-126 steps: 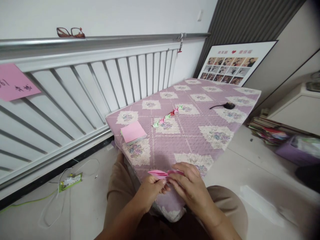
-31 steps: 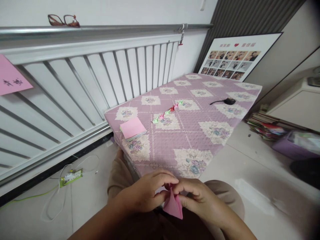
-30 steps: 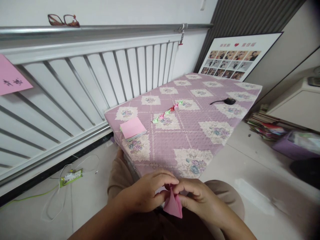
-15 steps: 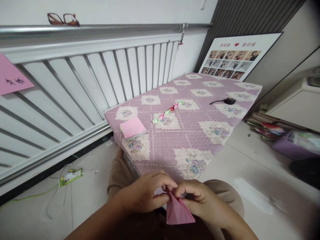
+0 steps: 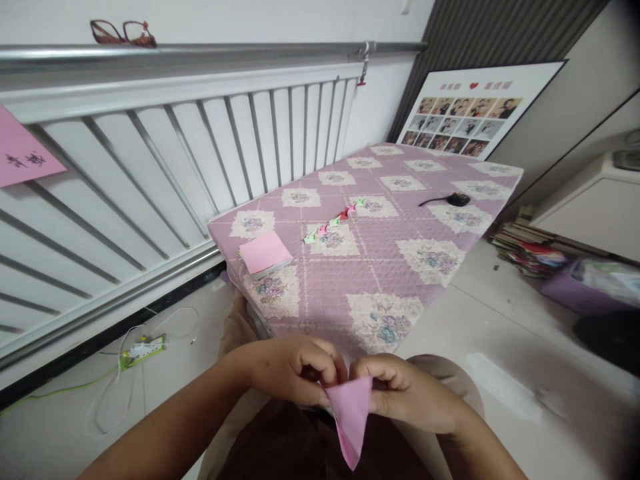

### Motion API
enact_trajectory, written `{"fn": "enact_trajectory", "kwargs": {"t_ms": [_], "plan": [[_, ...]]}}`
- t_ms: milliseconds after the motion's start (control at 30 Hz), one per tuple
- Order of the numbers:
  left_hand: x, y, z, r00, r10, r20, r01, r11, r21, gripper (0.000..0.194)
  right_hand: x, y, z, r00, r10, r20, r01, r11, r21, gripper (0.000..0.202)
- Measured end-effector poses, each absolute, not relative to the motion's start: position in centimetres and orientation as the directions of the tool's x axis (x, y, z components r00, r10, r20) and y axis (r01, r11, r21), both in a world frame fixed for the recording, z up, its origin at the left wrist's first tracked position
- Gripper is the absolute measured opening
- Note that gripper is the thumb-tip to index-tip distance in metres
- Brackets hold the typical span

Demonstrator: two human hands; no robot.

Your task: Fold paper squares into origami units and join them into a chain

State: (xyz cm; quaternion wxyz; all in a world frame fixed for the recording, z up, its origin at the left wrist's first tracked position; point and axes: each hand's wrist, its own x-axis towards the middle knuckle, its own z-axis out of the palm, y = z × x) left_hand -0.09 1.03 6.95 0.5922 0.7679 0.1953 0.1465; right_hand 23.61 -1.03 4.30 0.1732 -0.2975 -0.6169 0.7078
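Note:
Low over my lap, a pink sheet of origami paper (image 5: 353, 413), folded to a pointed shape, is held between both hands. The fingers and thumb of my left hand (image 5: 300, 370) pinch its left edge. My right hand (image 5: 405, 387) grips the right edge, thumb on the near side. One point hangs downward; the folds behind are hidden. On the table beyond lies a stack of square paper (image 5: 265, 253) with a pink sheet on top. Right of it runs a row of several small folded paper figures (image 5: 335, 221) in green, pink and red.
A purple flowered cloth covers the table (image 5: 370, 267). A black object with a thin tail (image 5: 457, 199) lies at its far right. The radiator (image 5: 200, 153) borders the left side, with glasses (image 5: 123, 33) on the pipe above. On the floor is a power strip (image 5: 143, 350).
The pink paper has been turned over in my hands: its wide edge was at the bottom, and now a point hangs down. The view has shifted slightly.

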Motion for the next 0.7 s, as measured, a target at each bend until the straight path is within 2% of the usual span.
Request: {"fn": "enact_trajectory", "kwargs": {"t_ms": [200, 333, 433, 600, 700], "plan": [[-1.2, 1.8, 6.1, 0.879, 0.401, -0.258, 0.240, 0.096, 0.966, 0.016, 23.9, -1.0, 3.8, -0.784, 0.588, -0.202, 0.034, -0.284, -0.958, 0.036], [-1.4, 1.6, 5.4, 0.871, 0.409, -0.273, 0.174, 0.263, 0.949, 0.028, 23.9, -1.0, 3.4, -0.760, 0.618, -0.202, 0.004, -0.306, -0.952, 0.035], [-1.1, 1.4, 5.4, 0.878, 0.398, -0.267, 0.150, 0.300, 0.942, 0.029, 23.7, -0.8, 3.3, -0.743, 0.637, -0.208, 0.002, -0.308, -0.951, 0.034], [-0.5, 1.7, 6.4, 0.888, 0.333, -0.316, 0.235, 0.263, 0.936, 0.021, 23.4, -0.4, 3.2, -0.772, 0.611, -0.176, 0.005, -0.271, -0.963, 0.036], [-0.2, 2.1, 6.8, 0.889, 0.317, -0.329, 0.247, 0.273, 0.930, 0.024, 23.5, -0.1, 3.2, -0.784, 0.595, -0.177, 0.030, -0.248, -0.968, 0.036]]}}
